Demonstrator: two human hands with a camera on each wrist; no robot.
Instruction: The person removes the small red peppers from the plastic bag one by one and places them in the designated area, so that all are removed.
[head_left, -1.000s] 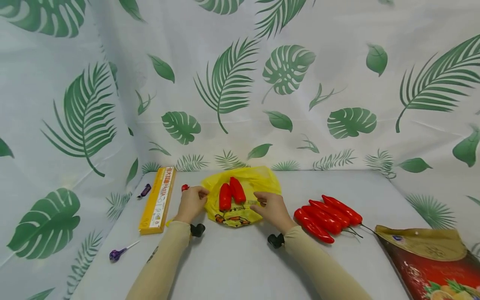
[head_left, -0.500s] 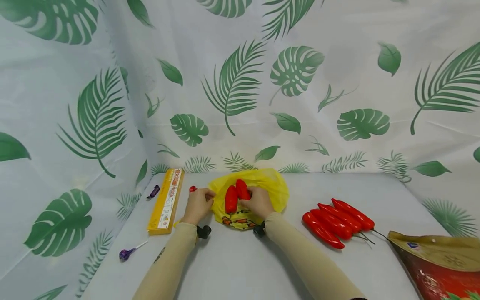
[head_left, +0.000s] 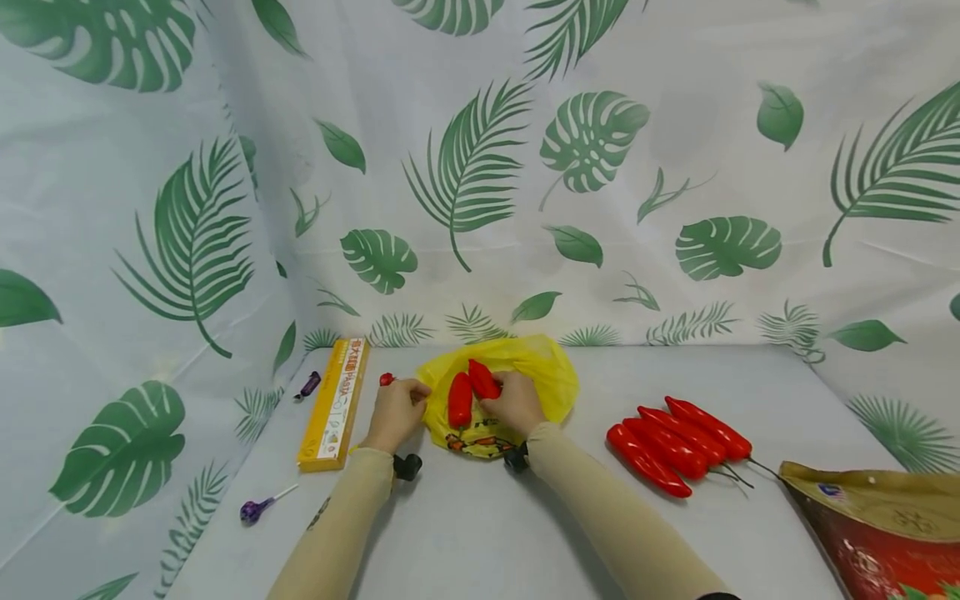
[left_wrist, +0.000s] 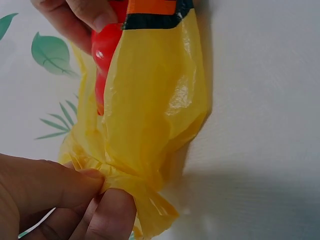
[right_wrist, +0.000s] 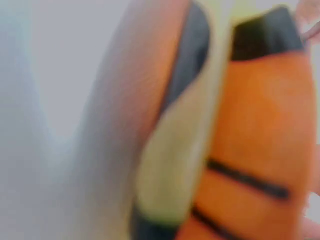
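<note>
A crumpled yellow plastic bag (head_left: 557, 382) lies at the back middle of the table, with two red chili peppers on or in it. My right hand (head_left: 517, 405) grips the right-hand pepper (head_left: 483, 378); the left-hand pepper (head_left: 460, 400) lies close beside it. At the bag's left edge, my left hand (head_left: 397, 415) pinches the plastic. In the left wrist view the thumb and fingers of the left hand (left_wrist: 60, 195) bunch the yellow bag (left_wrist: 150, 95), and right-hand fingertips touch a red pepper (left_wrist: 102, 52). The bag's orange and black print (right_wrist: 260, 110) fills the right wrist view, blurred.
Several red peppers (head_left: 663, 450) lie in a row on the right, near a red and gold pouch (head_left: 885, 517). Left of the hands are a yellow pasta box (head_left: 333, 408), a purple-wrapped candy (head_left: 308, 385) and a purple lollipop (head_left: 253, 511). A small red item (head_left: 386, 379) sits behind my left hand.
My right hand has moved left from the bag's right side and taken hold of the right-hand pepper, whose tip then shifted slightly left. My left hand stays at the bag's left edge.
</note>
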